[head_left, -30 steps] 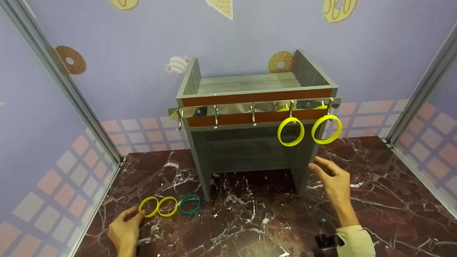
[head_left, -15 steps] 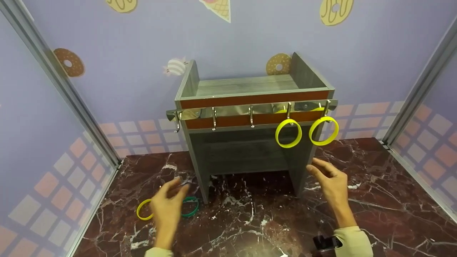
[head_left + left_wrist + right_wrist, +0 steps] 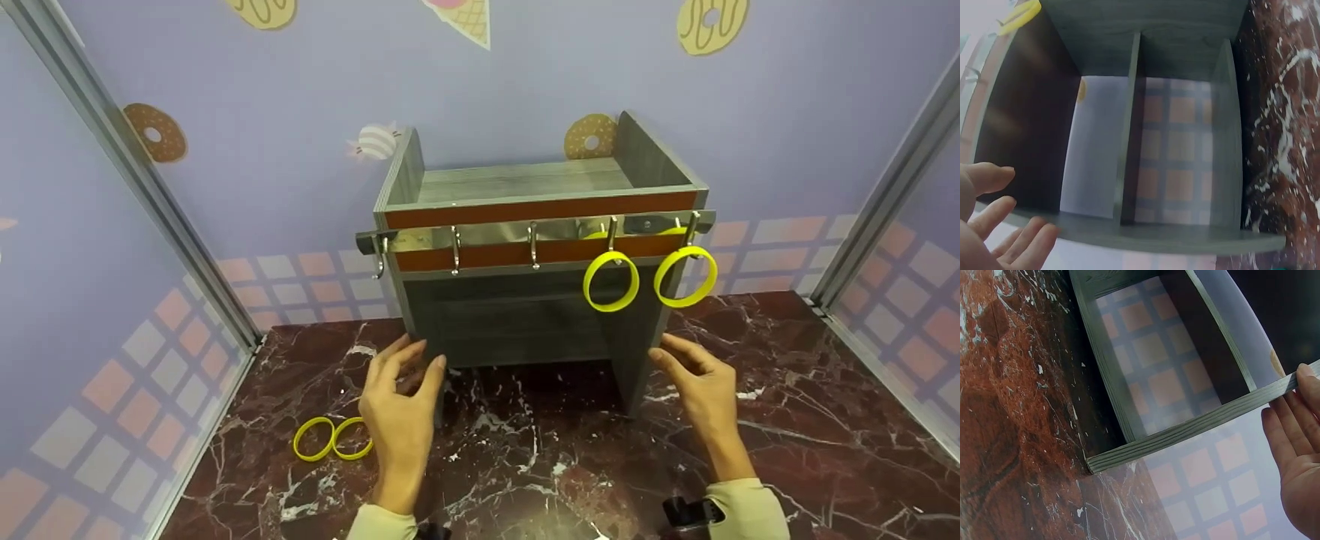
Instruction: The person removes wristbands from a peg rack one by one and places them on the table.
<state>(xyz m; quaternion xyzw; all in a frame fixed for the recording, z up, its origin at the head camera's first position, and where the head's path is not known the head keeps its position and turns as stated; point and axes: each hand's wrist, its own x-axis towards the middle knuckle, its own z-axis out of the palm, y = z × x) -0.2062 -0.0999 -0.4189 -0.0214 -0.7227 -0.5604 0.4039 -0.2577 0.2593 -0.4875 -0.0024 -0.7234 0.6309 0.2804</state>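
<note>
1. The left hand (image 3: 399,420) is by the near edge of the left side board (image 3: 1157,237) of the shelf (image 3: 491,256). Its fingers are spread, with a gap between them and the thumb. It is hard to tell if they touch the wood.
2. The right hand (image 3: 697,390) pinches the near edge of the right side board (image 3: 1202,419). Its thumb is on the edge, and its other fingers are on the outer side.
3. The shelf is gray with red strips. It stands upright in the middle of the surface (image 3: 517,487), near the far wall (image 3: 510,97).
4. A shiny bar (image 3: 495,230) with 5 hooks (image 3: 533,247) goes across the shelf's near side, up high.
5. 2 yellow rings (image 3: 613,308) hang there, 1 on each of the 2 hooks at the right.
6. 2 more yellow rings lie flat on the surface, at the left of the shelf. They sit side by side, and the left hand hides a bit of the right 1.
7. The surface is dark red with white lines. The far wall is purple, with pictures of treats.
</note>
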